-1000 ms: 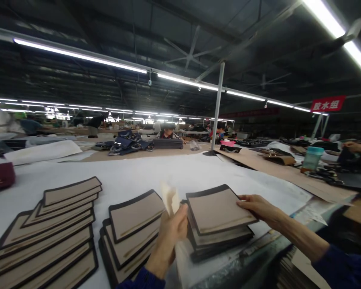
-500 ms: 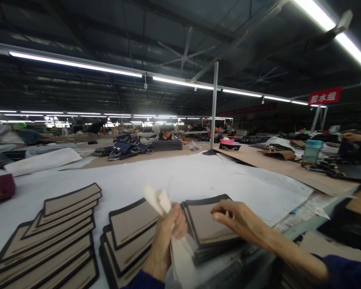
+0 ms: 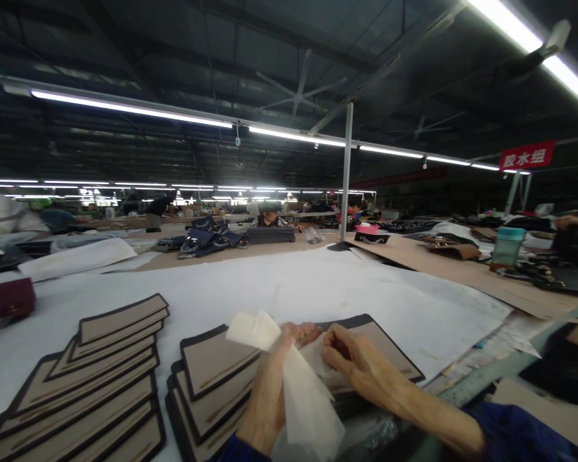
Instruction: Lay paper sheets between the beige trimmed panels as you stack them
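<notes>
My left hand [image 3: 272, 378] is closed around a bundle of thin cream paper strips [image 3: 308, 401], whose ends stick out above and below the fist. My right hand [image 3: 354, 359] is beside it, fingers pinched at the edge of the strips; what lies between the fingertips is too small to make out. Under both hands is a stack of beige panels with dark borders [image 3: 383, 340]. A second pile of such panels [image 3: 216, 359] lies just left of my left hand. Further left, several more panels [image 3: 91, 398] are fanned out, each with a brownish streak along its lower side.
White sheeting [image 3: 289, 276] covers the table. Dark blue bag pieces [image 3: 207, 234] lie at its far side, near a metal post [image 3: 347, 173]. A teal-lidded bottle [image 3: 507, 247] stands right, a maroon bag [image 3: 7, 301] left. A person [image 3: 270, 218] sits across the table.
My right hand has moved left to the paper strips beside my left hand. The strips have swung and spread out below the left fist.
</notes>
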Demonstrator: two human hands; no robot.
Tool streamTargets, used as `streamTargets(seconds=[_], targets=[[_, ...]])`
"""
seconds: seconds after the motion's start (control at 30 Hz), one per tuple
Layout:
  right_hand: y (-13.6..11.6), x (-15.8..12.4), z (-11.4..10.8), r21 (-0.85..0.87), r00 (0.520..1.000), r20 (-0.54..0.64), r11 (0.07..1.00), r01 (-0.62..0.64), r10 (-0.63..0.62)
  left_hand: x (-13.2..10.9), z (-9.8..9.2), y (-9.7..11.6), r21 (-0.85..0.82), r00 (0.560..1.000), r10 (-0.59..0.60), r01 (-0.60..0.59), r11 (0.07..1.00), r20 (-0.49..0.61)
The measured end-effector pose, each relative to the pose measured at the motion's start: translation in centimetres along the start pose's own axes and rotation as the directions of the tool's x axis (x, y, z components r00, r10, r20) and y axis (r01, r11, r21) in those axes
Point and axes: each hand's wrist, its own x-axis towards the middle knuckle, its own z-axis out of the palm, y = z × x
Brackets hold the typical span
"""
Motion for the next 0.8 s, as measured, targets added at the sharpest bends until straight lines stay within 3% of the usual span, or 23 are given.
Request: streamTargets(seconds=[0.07, 0.17, 0.27, 0.37, 0.47, 0.63, 0.73, 0.8], targets=[[-0.4, 0.1, -0.2, -0.079, 0.999, -0.044, 0.997, -0.002, -0.002, -0.1, 0.0, 0.1, 0.019, 1.000, 0.023, -0.024, 1.000, 0.019], [-0.8, 0.4, -0.7, -0.130, 0.993, -0.121, 0.992, -0.010, -0.006, -0.2, 0.1, 0.2, 0.062, 0.999, 0.007, -0.004, 0.998, -0.041], [-0.7, 0.9, -1.2, -0.043, 0.990, -0.136, 0.998, 0.034, -0.040, -0.2, -0.2, 0.0, 0.177, 0.999, -0.008, 0.014, 0.984, -0.034], [0.1, 1.2, -1.6, 0.082, 0.993, -0.103, 0.994, 0.070, -0.061, 0.3, -1.0, -0.2, 0.316, 0.993, 0.118, -0.111, 0.942, -0.002], [1.3, 1.2, -2.2, 0.100, 0.996, -0.068, 0.993, 0.057, -0.050, 0.9, -1.7, -0.2, 0.337, 0.967, 0.214, -0.158, 0.928, -0.138], [2.9, 1.0, -4.6, 0.152, 0.997, -0.073, 0.988, 0.010, 0.001, 1.4, -2.2, -0.3, 0.317, 0.908, 0.267, -0.162, 0.934, -0.323], [3.2, 0.5, -6.1, 0.177, 0.998, -0.062, 0.984, -0.003, 0.014, 1.6, -2.5, -0.9, 0.418, 0.920, 0.243, -0.098, 0.903, -0.309], [3.4, 0.0, -6.9, 0.189, 0.999, -0.046, 0.982, -0.016, 0.025, 1.7, -2.7, -1.3, 0.563, 0.935, 0.242, -0.057, 0.824, -0.259]])
